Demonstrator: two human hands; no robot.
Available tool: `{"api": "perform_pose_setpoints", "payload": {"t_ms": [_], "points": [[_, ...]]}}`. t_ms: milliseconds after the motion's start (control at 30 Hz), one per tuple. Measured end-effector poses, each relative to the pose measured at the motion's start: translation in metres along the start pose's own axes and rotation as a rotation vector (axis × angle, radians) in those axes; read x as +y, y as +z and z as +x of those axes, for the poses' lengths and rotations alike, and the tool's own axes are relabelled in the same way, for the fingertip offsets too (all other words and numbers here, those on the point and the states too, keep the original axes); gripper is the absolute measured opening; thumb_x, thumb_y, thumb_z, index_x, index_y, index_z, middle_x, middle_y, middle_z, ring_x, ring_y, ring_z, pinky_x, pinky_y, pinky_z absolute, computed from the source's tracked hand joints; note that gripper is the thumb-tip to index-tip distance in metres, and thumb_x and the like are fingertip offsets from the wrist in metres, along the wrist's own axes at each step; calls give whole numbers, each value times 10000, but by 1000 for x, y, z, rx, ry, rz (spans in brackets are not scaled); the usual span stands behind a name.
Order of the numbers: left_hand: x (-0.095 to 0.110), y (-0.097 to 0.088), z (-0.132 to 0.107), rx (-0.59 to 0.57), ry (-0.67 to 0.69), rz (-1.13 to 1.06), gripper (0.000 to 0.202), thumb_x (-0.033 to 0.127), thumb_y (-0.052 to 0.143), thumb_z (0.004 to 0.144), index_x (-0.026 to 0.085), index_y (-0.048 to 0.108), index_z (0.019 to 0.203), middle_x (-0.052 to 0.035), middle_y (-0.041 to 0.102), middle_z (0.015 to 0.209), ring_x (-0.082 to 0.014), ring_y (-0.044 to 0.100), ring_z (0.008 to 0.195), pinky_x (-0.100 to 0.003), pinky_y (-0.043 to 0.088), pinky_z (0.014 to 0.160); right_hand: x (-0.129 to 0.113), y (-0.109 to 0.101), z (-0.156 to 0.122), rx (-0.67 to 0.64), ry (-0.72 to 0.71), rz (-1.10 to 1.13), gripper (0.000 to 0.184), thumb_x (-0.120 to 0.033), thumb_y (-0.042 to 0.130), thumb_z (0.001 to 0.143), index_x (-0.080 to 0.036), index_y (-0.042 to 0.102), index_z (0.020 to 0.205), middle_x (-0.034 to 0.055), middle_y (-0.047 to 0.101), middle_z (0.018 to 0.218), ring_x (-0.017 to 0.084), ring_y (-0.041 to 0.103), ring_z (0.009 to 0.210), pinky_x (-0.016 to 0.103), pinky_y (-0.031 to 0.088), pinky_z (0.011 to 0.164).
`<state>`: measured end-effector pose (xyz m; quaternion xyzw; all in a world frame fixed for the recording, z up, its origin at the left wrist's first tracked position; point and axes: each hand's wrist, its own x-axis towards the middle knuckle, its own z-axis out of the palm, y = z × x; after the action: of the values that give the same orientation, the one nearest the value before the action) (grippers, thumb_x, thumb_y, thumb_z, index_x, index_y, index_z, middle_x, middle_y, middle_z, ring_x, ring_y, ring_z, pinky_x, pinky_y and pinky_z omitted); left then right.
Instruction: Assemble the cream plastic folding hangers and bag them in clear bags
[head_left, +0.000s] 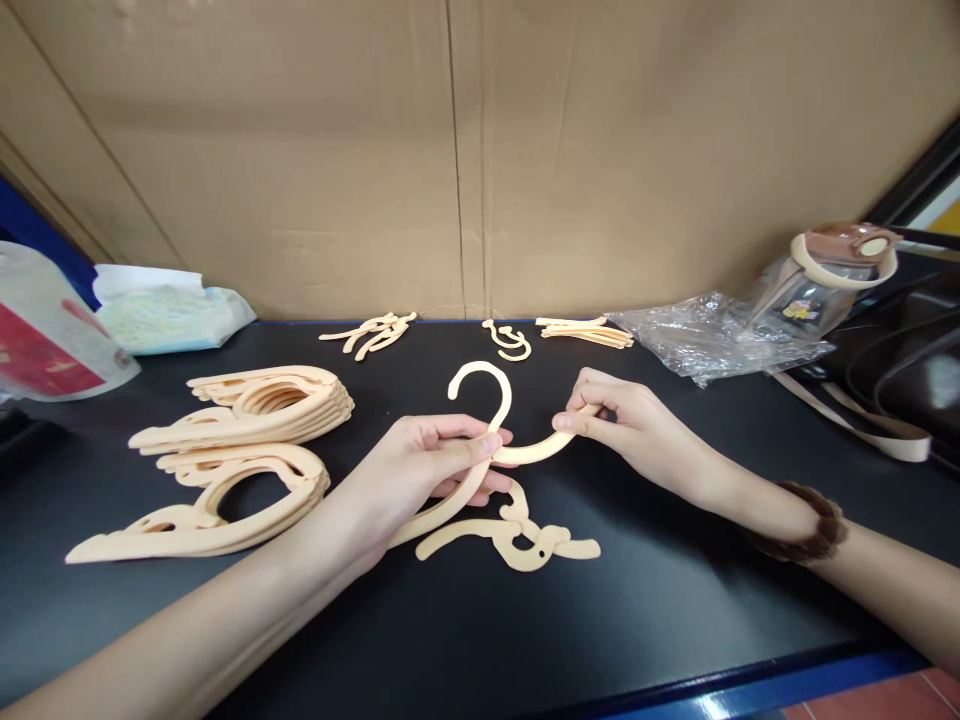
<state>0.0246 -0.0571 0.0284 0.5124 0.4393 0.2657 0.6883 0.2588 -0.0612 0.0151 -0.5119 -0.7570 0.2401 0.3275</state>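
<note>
Over the middle of the table, my left hand (pixel 416 460) pinches a cream plastic hanger hook piece (pixel 505 392) between thumb and fingers. Its hook curls upward, and a long arm runs down behind the wrist. My right hand (pixel 634 425) grips the far end of a curved hanger arm (pixel 532 452). The other end of this arm meets the hook piece at my left thumb; whether they are joined I cannot tell. Loose cream hanger parts (pixel 525 552) lie on the table just below, partly behind my left fingers.
Two stacks of folded hangers, a rear one (pixel 322 415) and a front one (pixel 292 510), sit left. Small hooks (pixel 517 350), curved parts (pixel 375 330) and straight strips (pixel 589 333) lie at the back. Plastic wrap (pixel 705 335), a bottle (pixel 810 290) and a tissue pack (pixel 176 315) flank them.
</note>
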Motion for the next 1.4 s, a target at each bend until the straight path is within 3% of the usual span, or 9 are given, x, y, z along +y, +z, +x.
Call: {"api": "perform_pose_setpoints", "payload": {"t_ms": [167, 300, 400, 533, 800, 1033, 1167, 1267, 1400], "points": [[4, 2, -2, 78, 70, -32, 235, 337, 696, 819, 177, 723, 990, -48, 760, 824, -170, 728, 801, -190, 593, 688, -5, 1, 0, 54, 14, -35, 336, -450, 571, 886, -191, 575, 672, -15, 503, 768, 129, 467, 690, 280, 333, 618], [10, 3, -6, 92, 192, 3, 299, 308, 688, 829, 221, 667, 1115, -29, 745, 999, -158, 722, 806, -189, 599, 639, -5, 0, 2, 155, -5, -26, 376, -467, 530, 900, -195, 488, 643, -25, 461, 710, 124, 416, 645, 279, 316, 602], [11, 2, -6, 83, 230, 104, 429, 312, 695, 822, 241, 584, 1230, -30, 725, 1065, -162, 722, 789, -215, 603, 633, 7, -5, 6, 262, 75, 25, 407, -506, 501, 900, -200, 443, 637, -38, 381, 636, 121, 353, 601, 279, 276, 565], [8, -4, -4, 126, 314, 312, 324, 394, 593, 883, 206, 627, 1144, -35, 719, 1018, -143, 707, 751, -205, 578, 620, 30, -14, 15, 389, 186, 136, 441, -589, 486, 867, -196, 507, 668, -32, 373, 616, 129, 328, 591, 281, 247, 554], [8, -7, -2, 336, 489, 425, 538, 465, 551, 874, 246, 388, 1337, -57, 595, 1165, -159, 662, 804, -258, 563, 606, 25, -17, 14, 373, 152, 74, 441, -599, 470, 871, -202, 507, 682, -27, 369, 623, 140, 343, 599, 287, 264, 570], [8, -14, -2, 294, 455, 781, 256, 412, 490, 921, 237, 592, 1079, 8, 635, 811, -147, 595, 706, -220, 460, 566, 21, -16, 12, 371, 112, 8, 388, -521, 440, 922, -213, 453, 687, -24, 422, 638, 142, 408, 600, 281, 307, 567], [7, -14, -3, 278, 485, 783, 228, 373, 444, 947, 234, 575, 1072, 6, 650, 865, -134, 580, 687, -219, 441, 573, 11, -15, 7, 487, -38, -324, 259, -462, 453, 935, -216, 533, 925, 64, 607, 955, 248, 549, 907, 406, 402, 821], [6, -11, -4, 273, 491, 777, 214, 352, 445, 946, 228, 579, 1057, 6, 659, 868, -132, 589, 687, -215, 445, 589, -10, -13, -5, 636, -251, -666, 291, -379, 545, 897, -196, 533, 1122, 159, 549, 1230, 361, 466, 1177, 563, 293, 996], [1, -1, -5, 171, 524, 797, 184, 304, 459, 941, 238, 583, 1062, 20, 671, 844, -139, 625, 718, -211, 459, 640, -32, -4, -21, 501, -573, -776, 376, -231, 571, 879, -212, 490, 1245, 146, 546, 1310, 336, 468, 1241, 555, 299, 1059]]}}
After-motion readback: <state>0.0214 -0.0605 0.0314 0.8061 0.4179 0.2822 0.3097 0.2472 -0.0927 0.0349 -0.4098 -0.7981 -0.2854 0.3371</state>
